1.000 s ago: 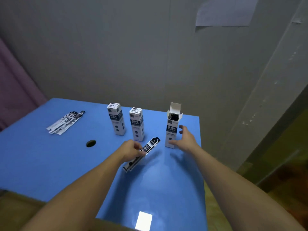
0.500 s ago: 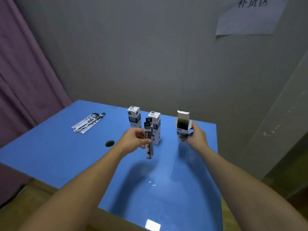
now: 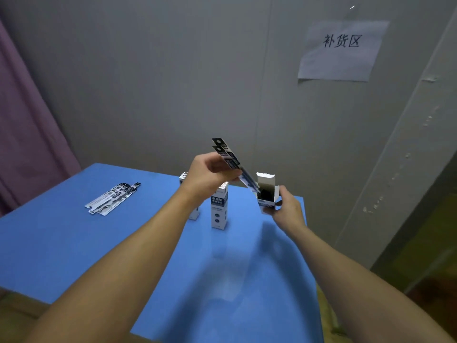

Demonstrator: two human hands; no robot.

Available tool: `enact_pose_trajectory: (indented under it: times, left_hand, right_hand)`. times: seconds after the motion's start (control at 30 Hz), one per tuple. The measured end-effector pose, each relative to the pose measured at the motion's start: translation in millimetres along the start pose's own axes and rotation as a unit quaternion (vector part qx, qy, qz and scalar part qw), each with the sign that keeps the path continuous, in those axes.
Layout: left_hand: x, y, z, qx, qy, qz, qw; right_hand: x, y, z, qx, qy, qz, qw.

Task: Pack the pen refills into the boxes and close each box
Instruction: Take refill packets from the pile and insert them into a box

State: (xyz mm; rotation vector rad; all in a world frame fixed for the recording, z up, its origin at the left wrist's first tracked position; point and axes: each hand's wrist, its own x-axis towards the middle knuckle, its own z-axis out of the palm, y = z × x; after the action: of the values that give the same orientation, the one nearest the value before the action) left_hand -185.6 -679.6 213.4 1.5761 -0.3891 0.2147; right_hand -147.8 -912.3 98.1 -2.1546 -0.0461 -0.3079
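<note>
While our right hand (image 3: 286, 209) grasps the open box (image 3: 266, 194), our left hand (image 3: 210, 177) pinches refills (image 3: 228, 157) slanting down into its mouth

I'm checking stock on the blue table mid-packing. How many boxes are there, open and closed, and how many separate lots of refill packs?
Open box, held in the right hand: 1
Closed boxes, standing on the table: 2
Refill lots: 2, one in the left hand, one pile lying on the table
Total: 5
</note>
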Motion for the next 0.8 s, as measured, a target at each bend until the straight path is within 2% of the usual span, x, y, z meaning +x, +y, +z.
enact_pose_trajectory:
  times: [0.53,0.67,0.8]
  left_hand:
    - [12,-12,27,0.077,-0.058,0.031,0.995]
    - [11,-18,32,0.121,-0.071,0.057,0.988]
    - [12,-30,34,0.235,-0.083,0.100,0.963]
  right_hand:
    - [-5,-2,2,-0.059,-0.007,-0.055,0.997]
    - [-6,-4,3,-0.059,-0.007,-0.053,0.997]
    - [-6,-7,3,-0.051,-0.003,-0.061,0.997]
